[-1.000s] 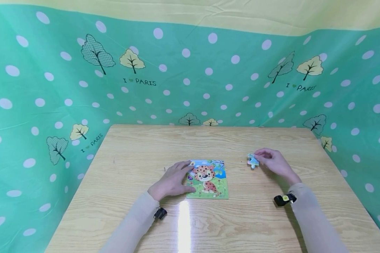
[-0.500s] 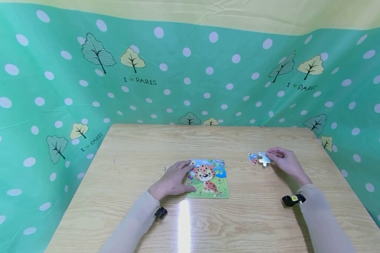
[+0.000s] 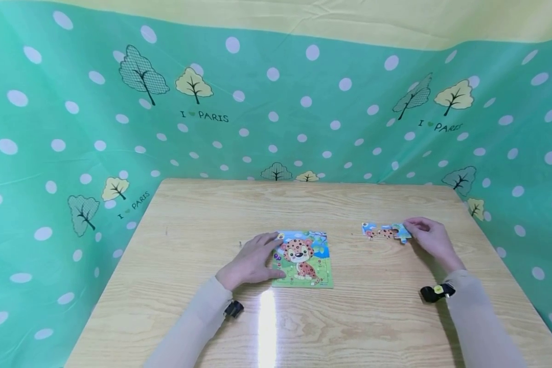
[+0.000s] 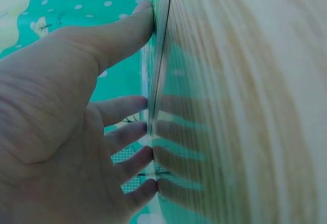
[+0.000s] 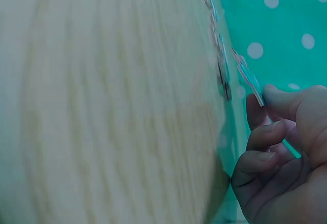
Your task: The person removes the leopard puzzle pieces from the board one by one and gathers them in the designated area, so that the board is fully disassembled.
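Observation:
My left hand (image 3: 250,258) rests at the left edge of a square leopard picture puzzle (image 3: 301,258). Its fingers are spread, the thumb (image 4: 127,32) on the board's edge and the other fingertips down by the tabletop. My right hand (image 3: 431,240) pinches a blue jigsaw piece (image 3: 402,233) between thumb and fingers. The right wrist view shows that piece (image 5: 250,78) edge-on, tilted and raised above the table. Just left of it, a spotted jigsaw piece (image 3: 384,233) and a blue corner piece (image 3: 367,229) lie in a row.
Both hands work over a light wood table (image 3: 239,204). A green polka-dot cloth (image 3: 299,117) with printed trees hangs behind and along the sides. Each wrist carries a small black camera, such as the right one (image 3: 434,292). A bright light reflection crosses the front of the tabletop.
My right hand has shifted right. The corner piece and then the spotted piece have come to lie on the table behind it, and a different piece is pinched now. My left hand has stayed put.

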Available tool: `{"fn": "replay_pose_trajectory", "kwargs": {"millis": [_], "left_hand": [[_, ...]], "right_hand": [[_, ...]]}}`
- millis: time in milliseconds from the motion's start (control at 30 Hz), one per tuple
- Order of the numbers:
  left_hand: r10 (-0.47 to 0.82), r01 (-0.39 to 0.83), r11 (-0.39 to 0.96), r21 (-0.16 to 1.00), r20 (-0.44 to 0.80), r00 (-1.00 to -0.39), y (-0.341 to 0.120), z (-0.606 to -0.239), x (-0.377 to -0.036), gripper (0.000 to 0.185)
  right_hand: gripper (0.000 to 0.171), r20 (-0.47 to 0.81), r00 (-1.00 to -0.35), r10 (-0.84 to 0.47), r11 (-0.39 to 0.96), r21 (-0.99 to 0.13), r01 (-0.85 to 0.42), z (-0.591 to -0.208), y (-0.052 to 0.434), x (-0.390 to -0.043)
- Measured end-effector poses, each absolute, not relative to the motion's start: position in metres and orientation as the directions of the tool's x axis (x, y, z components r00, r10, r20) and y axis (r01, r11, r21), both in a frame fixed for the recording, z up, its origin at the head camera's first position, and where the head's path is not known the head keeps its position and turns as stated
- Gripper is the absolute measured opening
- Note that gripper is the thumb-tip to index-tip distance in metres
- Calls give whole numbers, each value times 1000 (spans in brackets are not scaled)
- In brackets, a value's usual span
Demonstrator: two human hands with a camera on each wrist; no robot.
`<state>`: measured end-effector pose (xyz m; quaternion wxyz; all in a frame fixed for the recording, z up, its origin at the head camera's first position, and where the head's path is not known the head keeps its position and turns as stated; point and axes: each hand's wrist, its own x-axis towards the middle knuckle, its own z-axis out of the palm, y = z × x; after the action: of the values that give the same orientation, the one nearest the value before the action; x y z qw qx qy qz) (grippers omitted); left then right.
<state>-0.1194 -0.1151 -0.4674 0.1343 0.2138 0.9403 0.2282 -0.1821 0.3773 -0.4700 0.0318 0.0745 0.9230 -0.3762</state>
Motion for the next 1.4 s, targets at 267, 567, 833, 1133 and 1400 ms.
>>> {"fn": "replay_pose_trajectory", "kwargs": {"millis": [267, 567, 833, 1133, 1400], "left_hand": [[466, 346, 805, 482, -152, -872, -115, -468, -120, 95], [469, 350, 804, 481, -149, -871, -114, -469, -121, 95], [474, 356, 802, 479, -147, -868, -114, -469, -121, 95], [472, 351, 801, 485, -149, -869, -115, -467, -120, 94], [476, 360, 799, 481, -143, -868, -116, -468, -119, 93]], "right_hand": [[64, -132, -972, 195, 701, -674, 233, -476, 398, -182], [61, -112, -969, 220, 727, -643, 239, -481, 401, -182], [60, -108, -969, 224, 717, -655, 239, -482, 400, -180], [55, -60, -978, 200, 731, -656, 190, -473, 382, -179], [51, -29, -994, 109, 717, -690, 98, -466, 350, -176]]}}
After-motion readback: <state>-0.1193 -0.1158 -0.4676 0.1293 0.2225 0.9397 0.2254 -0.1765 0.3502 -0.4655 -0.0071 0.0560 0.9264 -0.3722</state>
